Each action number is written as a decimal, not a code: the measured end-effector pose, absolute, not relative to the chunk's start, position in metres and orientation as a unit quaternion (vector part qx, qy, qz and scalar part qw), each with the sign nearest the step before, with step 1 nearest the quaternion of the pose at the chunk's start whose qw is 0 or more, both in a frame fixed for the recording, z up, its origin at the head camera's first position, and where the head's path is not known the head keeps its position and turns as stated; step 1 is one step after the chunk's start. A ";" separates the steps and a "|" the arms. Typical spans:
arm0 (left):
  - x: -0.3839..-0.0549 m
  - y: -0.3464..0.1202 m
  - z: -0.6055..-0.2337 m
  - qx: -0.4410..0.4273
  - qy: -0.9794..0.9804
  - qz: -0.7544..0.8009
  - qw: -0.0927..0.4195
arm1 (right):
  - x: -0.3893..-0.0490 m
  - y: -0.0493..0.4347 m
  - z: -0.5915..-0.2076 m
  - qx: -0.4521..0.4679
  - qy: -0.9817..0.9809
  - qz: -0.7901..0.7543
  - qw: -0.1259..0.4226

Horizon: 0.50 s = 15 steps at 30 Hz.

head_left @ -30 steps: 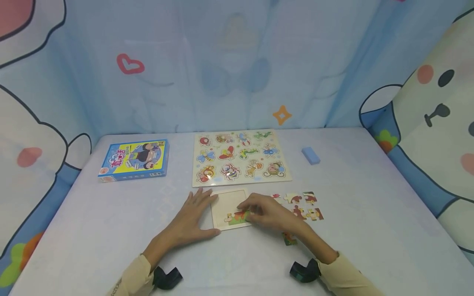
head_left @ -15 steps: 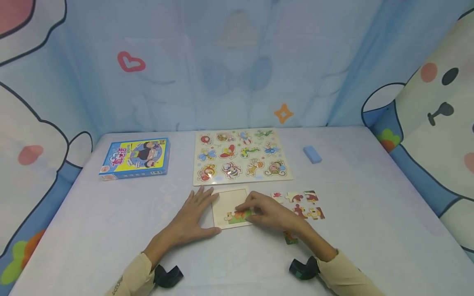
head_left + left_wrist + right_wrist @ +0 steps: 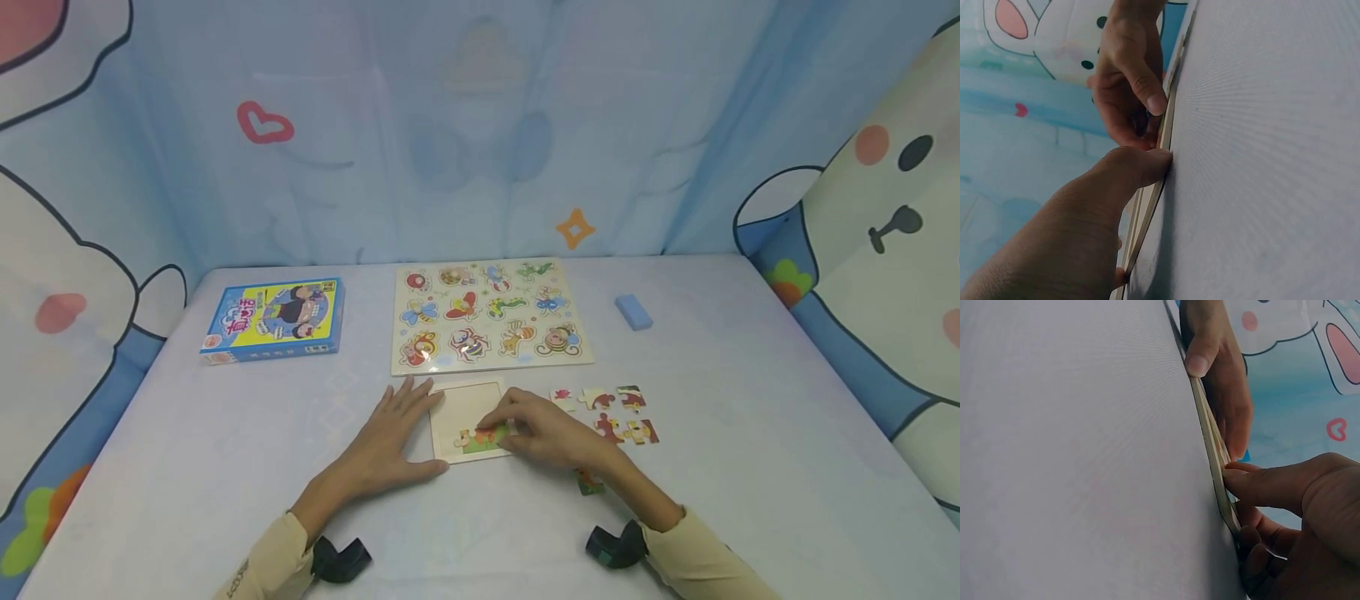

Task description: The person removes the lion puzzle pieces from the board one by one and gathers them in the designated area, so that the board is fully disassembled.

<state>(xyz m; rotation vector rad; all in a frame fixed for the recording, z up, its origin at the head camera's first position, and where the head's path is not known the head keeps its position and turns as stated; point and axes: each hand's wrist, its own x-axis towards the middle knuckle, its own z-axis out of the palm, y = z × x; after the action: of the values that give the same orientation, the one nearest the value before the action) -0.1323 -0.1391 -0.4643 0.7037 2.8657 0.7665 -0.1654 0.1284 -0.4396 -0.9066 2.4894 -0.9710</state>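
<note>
A small wooden puzzle tray (image 3: 467, 406) lies on the table, with a few joined green and orange puzzle pieces (image 3: 480, 442) along its near side. My left hand (image 3: 393, 437) spreads across the tray's left side, thumb at the near corner and fingertips at the far one. Over the tray's near right part, my right hand (image 3: 543, 429) curls its thumb and index finger onto a puzzle piece mostly hidden beneath them. In the right wrist view, the right thumb (image 3: 1260, 485) sits at the tray edge (image 3: 1213, 450). In the left wrist view, the left thumb (image 3: 1154, 164) touches the rim.
Loose puzzle pieces (image 3: 640, 431) lie right of the tray, and one more (image 3: 589, 483) sits under the right forearm. Behind stands a large insect puzzle board (image 3: 491, 317). A blue and yellow box (image 3: 273, 323) is at the back left, a blue block (image 3: 633, 312) at the back right.
The right index fingertip has shifted very slightly over the piece in the tray. Both hands otherwise stay in place; the whole head view has shifted a little.
</note>
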 end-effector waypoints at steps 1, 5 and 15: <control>-0.132 -0.139 -0.464 0.231 0.939 0.252 0.046 | -0.165 0.128 -0.440 -0.316 0.872 -0.339 0.159; -0.132 -0.139 -0.464 0.232 0.938 0.253 0.046 | -0.165 0.129 -0.440 -0.314 0.873 -0.337 0.159; -0.132 -0.140 -0.463 0.236 0.938 0.250 0.041 | -0.165 0.129 -0.439 -0.322 0.869 -0.338 0.162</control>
<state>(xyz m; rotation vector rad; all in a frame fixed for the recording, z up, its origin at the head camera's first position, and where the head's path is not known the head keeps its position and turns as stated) -0.1321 -0.1395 -0.4633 0.7232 2.8730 0.7648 -0.1647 0.1289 -0.4388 -0.9185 2.4817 -0.9659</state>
